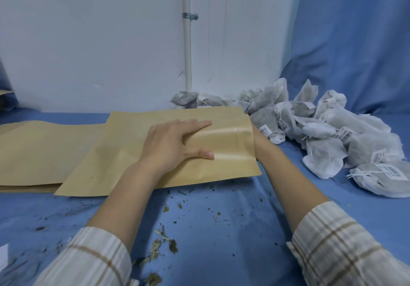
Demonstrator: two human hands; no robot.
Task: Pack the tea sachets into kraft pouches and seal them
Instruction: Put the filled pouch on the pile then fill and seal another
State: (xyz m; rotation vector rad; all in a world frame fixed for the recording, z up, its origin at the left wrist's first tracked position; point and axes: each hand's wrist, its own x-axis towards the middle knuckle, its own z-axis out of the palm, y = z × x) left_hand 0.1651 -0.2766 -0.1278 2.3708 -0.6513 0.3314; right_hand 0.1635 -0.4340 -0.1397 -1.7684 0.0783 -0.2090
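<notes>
A kraft pouch lies on the blue cloth, its zip-strip mouth facing right and bulging upward. My left hand rests on top of the pouch near the mouth, fingers spread over the bulge and thumb along the paper. My right hand is inside the pouch mouth; only the wrist shows at the pouch's right edge, and its fingers are hidden. A heap of white tea sachets with barcode tags lies to the right.
More flat kraft pouches are stacked to the left under the top one. Loose tea crumbs litter the blue cloth in front. A white wall with a pipe stands close behind; blue drape hangs at right.
</notes>
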